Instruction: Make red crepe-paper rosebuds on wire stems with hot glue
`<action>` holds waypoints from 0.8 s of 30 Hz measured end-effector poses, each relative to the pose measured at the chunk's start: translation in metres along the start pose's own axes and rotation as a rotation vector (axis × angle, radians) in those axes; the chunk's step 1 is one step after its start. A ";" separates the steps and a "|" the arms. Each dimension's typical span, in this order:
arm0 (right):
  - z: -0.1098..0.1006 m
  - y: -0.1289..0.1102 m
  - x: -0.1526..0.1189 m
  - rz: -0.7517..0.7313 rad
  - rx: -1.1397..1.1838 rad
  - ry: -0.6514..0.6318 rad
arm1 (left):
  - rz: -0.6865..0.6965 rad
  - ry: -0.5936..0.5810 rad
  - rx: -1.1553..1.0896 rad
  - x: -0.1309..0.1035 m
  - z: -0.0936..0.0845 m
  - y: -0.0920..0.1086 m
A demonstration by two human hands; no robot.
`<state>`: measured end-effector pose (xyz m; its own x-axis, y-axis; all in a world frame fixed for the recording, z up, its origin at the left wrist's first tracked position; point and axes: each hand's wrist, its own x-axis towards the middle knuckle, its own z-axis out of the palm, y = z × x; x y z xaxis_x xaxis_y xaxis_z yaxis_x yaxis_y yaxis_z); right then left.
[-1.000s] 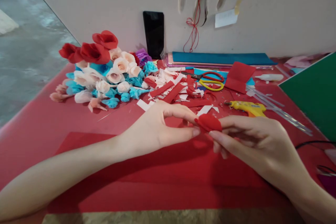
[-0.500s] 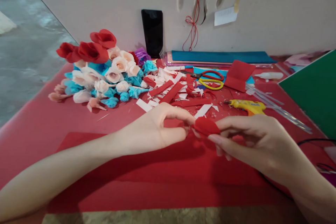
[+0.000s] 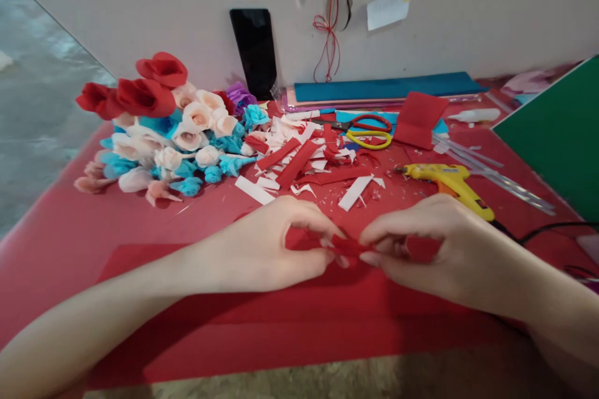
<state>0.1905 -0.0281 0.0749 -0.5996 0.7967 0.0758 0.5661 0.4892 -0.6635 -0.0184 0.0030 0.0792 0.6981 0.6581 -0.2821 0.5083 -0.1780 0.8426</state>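
A small red paper piece [image 3: 350, 245] is pinched between both hands over the near middle of the table. My left hand [image 3: 281, 246] grips its left end with thumb and fingertips. From the right, my right hand [image 3: 430, 249] holds the other end between thumb and index finger. Parts of the piece are hidden by the fingers. Beneath the hands lies a large red sheet [image 3: 299, 305]. Strips of red and white scrap [image 3: 299, 162] are heaped just beyond the hands.
Paper flowers [image 3: 173, 131] are piled at the left. Scissors [image 3: 369, 131], a red square [image 3: 420, 120], a yellow glue gun [image 3: 449, 184] and clear sticks [image 3: 500, 177] lie behind and right. A black phone [image 3: 255, 53] leans on the wall; a green board [image 3: 556, 137] stands right.
The red piece now looks flatter and narrower between the fingertips. My right hand has shifted left, closer to my left hand. The whole view has moved slightly.
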 end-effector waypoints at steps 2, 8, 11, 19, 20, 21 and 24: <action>-0.001 0.000 0.001 -0.019 0.007 -0.001 | -0.021 0.015 -0.014 0.000 0.001 -0.002; -0.004 -0.003 0.003 0.038 0.012 -0.062 | -0.025 0.033 -0.080 -0.001 0.004 -0.007; -0.006 -0.003 0.003 0.042 0.005 -0.079 | -0.037 0.020 -0.077 0.001 0.005 -0.007; -0.005 0.002 0.001 0.033 0.003 -0.091 | -0.044 -0.056 -0.052 0.007 0.006 -0.001; -0.005 0.003 0.001 0.024 0.006 -0.087 | -0.045 -0.057 -0.060 0.008 0.006 0.000; -0.004 0.004 0.001 0.014 0.008 -0.086 | -0.044 -0.057 -0.067 0.008 0.007 0.001; -0.002 0.008 0.000 -0.007 0.005 -0.087 | -0.048 -0.059 -0.075 0.008 0.007 0.001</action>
<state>0.1963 -0.0238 0.0717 -0.6508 0.7591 0.0160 0.5588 0.4931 -0.6667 -0.0086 0.0030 0.0745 0.7035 0.6198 -0.3477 0.5040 -0.0902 0.8590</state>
